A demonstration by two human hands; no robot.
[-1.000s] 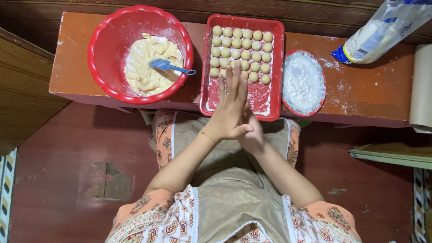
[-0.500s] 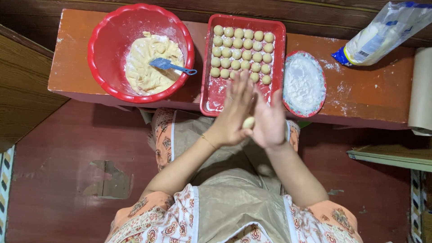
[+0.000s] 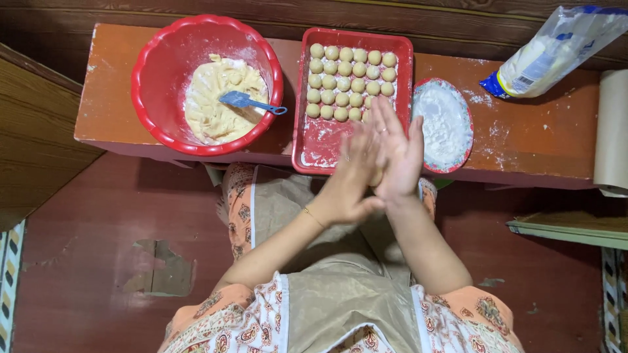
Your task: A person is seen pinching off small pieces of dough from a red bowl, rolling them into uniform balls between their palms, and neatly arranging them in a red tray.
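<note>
My left hand (image 3: 350,173) and my right hand (image 3: 399,153) are pressed palm to palm, fingers straight, over the near edge of a red rectangular tray (image 3: 320,140). A small piece of pale dough between the palms is almost fully hidden. The tray holds several rows of small round dough balls (image 3: 350,82) at its far end. Left of it stands a red bowl (image 3: 154,59) with pale yellow dough (image 3: 216,98) and a blue spatula (image 3: 245,101). A red plate of white flour (image 3: 445,121) sits right of the tray.
Everything stands on a low orange-red bench (image 3: 536,144) dusted with flour. A plastic bag of flour (image 3: 549,52) lies at the far right, beside a paper roll (image 3: 611,131). A wooden panel (image 3: 33,131) is at left, red floor below.
My palms opened half a second ago, showing a dough ball between them. Now they are pressed together again and sit a little further right, with the ball hidden.
</note>
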